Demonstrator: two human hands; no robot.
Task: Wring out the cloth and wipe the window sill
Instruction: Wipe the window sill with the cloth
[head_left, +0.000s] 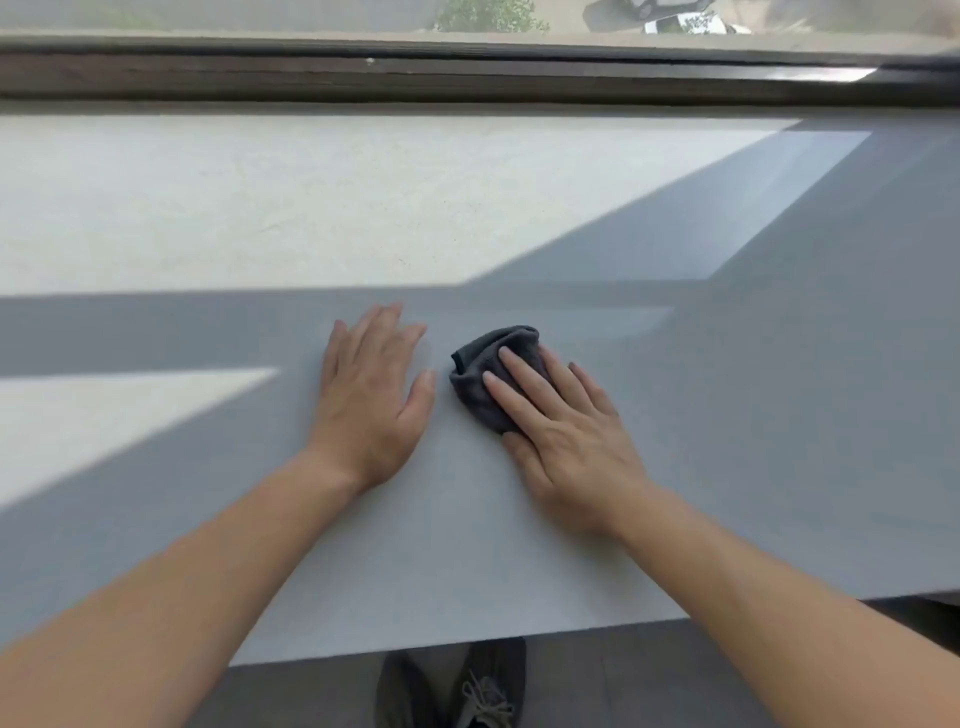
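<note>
A dark grey cloth (480, 364) lies bunched on the wide pale window sill (727, 415), near its middle. My right hand (561, 421) presses flat on the cloth with straight fingers, covering its right half. My left hand (371, 400) rests flat on the bare sill just left of the cloth, fingers straight and apart from it. Sunlit patches cover the sill's far left part, and shadow covers where my hands are.
A dark window frame (467, 78) runs along the far edge of the sill, with glass above it. The sill's near edge (467, 642) ends above a dark floor, where my shoes (457, 691) stand.
</note>
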